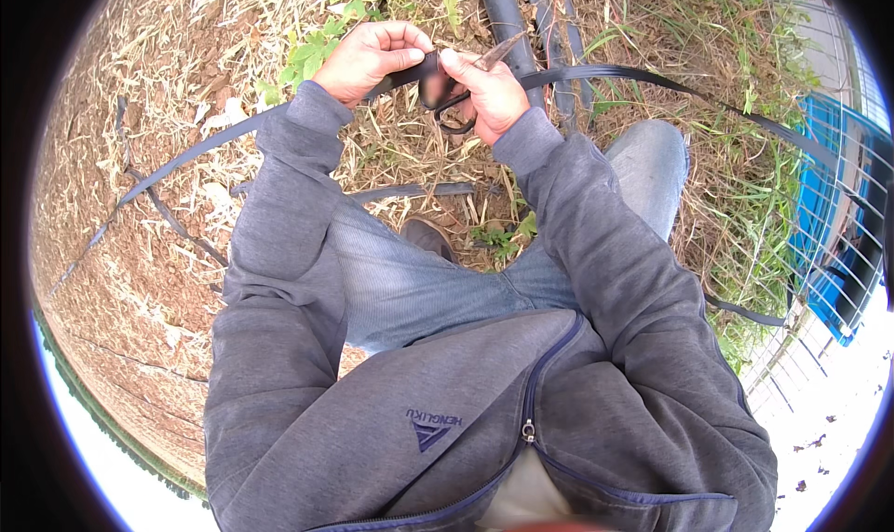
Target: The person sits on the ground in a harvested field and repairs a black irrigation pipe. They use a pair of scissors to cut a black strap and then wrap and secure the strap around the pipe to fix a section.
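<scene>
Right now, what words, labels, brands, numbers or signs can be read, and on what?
Grey jacket, left chest: one line of dark lettering with a triangular emblem, upside down in this view; I won't copy the wording out.
Black strip, and bladed tool in the right hand: no lettering I can make out.

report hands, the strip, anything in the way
Left hand: pinching black strip. Right hand: holding scissors, tip angled away from left hand. Strip visible both sides. Dark pipe close beyond right hand.
</scene>
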Available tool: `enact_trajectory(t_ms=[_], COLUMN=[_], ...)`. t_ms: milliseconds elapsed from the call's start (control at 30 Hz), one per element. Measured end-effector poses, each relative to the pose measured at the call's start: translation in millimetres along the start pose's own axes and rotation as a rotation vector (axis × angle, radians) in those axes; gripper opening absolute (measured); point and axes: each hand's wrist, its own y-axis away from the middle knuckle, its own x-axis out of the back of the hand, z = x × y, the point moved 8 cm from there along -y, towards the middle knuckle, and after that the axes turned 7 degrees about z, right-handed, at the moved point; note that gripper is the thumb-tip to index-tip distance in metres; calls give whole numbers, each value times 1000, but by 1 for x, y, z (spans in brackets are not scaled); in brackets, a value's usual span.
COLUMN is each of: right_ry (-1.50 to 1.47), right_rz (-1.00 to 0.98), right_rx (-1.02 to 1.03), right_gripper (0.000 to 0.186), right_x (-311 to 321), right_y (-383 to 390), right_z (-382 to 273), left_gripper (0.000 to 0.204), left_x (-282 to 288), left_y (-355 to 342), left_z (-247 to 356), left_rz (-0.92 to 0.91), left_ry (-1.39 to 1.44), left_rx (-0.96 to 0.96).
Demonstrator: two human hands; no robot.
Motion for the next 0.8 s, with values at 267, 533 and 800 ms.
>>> enact_trajectory(t_ms=[267,533,800], right_ry=[5,-11,-61], right_rz=[-106,-106,-142], right_rx=[43,57,4], right_gripper=[22,22,22], right_x=[-5,-6,-6], right_y=[3,1,0], right_z=[-4,-5,1], left_gripper=[13,13,11], left_x=[-2,-2,-3], left_y=[0,0,-1], left_z=[1,1,2], left_rz=[-15,-10,-18], left_ry=[6,-21,-10], left_rx=[5,5,1])
